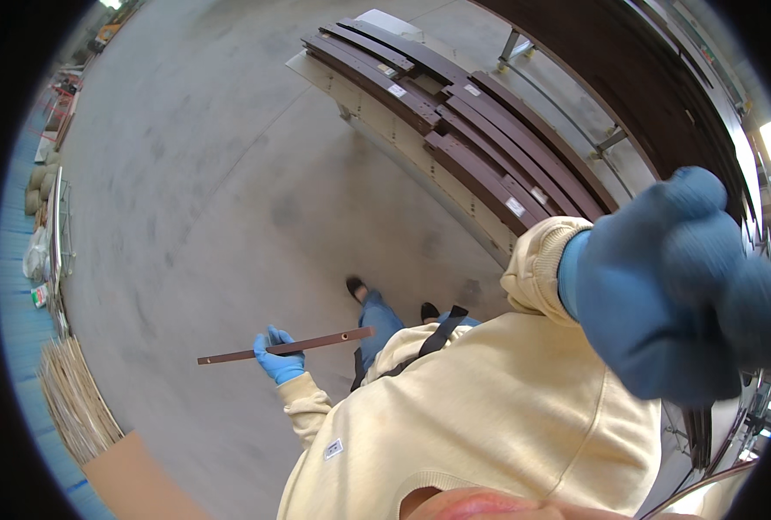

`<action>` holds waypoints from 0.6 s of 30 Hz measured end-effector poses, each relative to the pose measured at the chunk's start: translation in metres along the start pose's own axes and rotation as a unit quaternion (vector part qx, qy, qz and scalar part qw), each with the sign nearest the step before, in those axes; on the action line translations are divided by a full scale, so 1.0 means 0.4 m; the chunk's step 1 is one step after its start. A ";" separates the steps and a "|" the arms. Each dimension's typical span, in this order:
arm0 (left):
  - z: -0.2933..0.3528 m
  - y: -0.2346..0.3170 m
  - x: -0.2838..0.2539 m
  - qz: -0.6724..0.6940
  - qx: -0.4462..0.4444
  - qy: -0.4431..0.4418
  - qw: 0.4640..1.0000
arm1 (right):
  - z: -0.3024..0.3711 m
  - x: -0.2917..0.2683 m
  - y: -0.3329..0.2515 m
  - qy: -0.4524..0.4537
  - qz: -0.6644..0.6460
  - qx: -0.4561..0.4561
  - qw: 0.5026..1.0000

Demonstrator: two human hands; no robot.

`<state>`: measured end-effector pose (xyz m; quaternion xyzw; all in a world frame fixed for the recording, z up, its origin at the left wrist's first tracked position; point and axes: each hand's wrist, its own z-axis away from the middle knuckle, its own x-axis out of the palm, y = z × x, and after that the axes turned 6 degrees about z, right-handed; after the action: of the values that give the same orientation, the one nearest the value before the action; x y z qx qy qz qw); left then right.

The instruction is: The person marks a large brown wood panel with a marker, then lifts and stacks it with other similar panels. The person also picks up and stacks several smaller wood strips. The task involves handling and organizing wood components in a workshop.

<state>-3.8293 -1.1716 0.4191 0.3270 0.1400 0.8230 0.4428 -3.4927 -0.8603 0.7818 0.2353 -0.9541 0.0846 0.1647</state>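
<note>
In my left hand (278,354), gloved in light blue, is a narrow dark brown metal bar (325,341) with holes near its ends. The fingers wrap round its middle, and it reaches out to both sides, tilted slightly. My right hand (671,286), in a darker blue glove, is raised close to the camera at the right. Its fingers are curled and partly blurred; whatever may be inside them is hidden. Behind that hand are long dark brown panels (611,61).
Several long brown metal profiles (481,121) with white labels lie on a low light-coloured bench (403,169) ahead. A metal rack frame (567,104) stands beside it. Stacked flat sheets (78,399) and a cardboard piece (139,477) are at the left. Grey concrete floor (186,217) lies between.
</note>
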 end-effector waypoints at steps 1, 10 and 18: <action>-0.075 0.018 0.044 0.000 0.001 0.001 1.000 | 0.033 -0.028 0.076 -0.074 0.017 0.039 0.996; -0.547 0.044 0.763 -0.122 -0.096 -0.095 0.983 | 0.575 -0.002 0.775 -0.019 0.179 0.649 0.739; -0.699 -0.146 1.425 -0.223 -0.150 -0.375 0.887 | 0.874 -0.176 1.079 0.072 0.331 0.778 0.529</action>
<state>-4.2018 -0.6540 0.4161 0.5015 -0.0924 0.5293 0.6781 -3.7358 -0.5369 0.3951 -0.0688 -0.5052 0.8584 -0.0556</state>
